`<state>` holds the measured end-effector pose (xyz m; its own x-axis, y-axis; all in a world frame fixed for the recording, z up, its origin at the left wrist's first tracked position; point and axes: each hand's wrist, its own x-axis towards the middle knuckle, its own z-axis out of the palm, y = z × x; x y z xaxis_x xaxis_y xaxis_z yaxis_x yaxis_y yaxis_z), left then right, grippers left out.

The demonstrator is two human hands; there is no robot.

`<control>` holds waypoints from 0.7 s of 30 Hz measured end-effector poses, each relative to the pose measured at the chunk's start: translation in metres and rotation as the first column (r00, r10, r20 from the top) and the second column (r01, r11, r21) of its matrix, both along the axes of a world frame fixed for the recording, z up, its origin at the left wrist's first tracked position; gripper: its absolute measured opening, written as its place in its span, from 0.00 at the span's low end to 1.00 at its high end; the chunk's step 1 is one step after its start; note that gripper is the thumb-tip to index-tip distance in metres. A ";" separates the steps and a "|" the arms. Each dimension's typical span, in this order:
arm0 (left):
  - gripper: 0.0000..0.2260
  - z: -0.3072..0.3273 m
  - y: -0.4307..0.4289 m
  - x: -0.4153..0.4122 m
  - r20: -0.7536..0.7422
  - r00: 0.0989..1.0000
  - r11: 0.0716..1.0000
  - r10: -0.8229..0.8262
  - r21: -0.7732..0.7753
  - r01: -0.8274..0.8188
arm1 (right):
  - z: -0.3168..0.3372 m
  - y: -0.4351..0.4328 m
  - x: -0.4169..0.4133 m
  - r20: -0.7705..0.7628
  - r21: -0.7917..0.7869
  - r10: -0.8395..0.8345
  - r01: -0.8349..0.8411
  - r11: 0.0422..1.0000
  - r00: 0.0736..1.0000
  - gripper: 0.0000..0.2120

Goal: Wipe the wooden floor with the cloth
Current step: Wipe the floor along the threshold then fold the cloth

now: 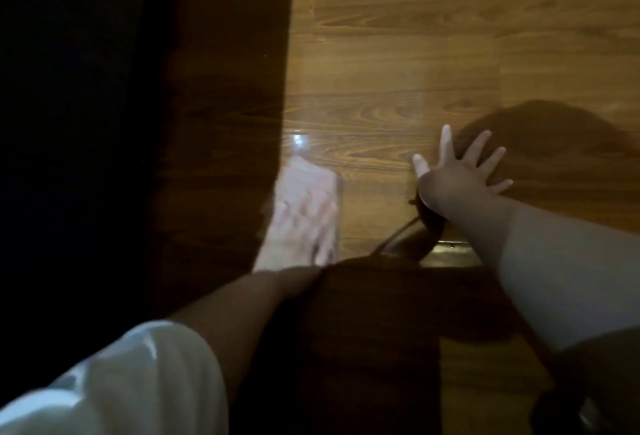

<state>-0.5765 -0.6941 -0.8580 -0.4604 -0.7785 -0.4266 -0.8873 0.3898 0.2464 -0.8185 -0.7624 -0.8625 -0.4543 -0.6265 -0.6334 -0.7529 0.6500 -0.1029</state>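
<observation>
The pale cloth (309, 176) lies flat on the wooden floor (415, 36), just at the edge of a deep dark area (69, 123) that covers the left side of the view. The left hand (298, 226) rests on top of the cloth's near end with its fingers stretched out flat, pressing rather than gripping; hand and cloth are both blurred. The right hand (453, 175) is well apart from the cloth, planted palm-down on the bare boards with all fingers straight and spread wide, and a dark shadow (540, 129) spreads on the floor beyond its fingertips. A white sleeve (121, 382) covers the left upper arm, and a pale sleeve (571, 278) covers the right forearm.
</observation>
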 end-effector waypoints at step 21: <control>0.30 -0.034 -0.154 0.058 0.249 0.755 0.790 0.607 -0.287 -0.541 | -0.047 0.015 0.003 -0.159 -0.189 0.078 -0.108 0.976 0.984 0.37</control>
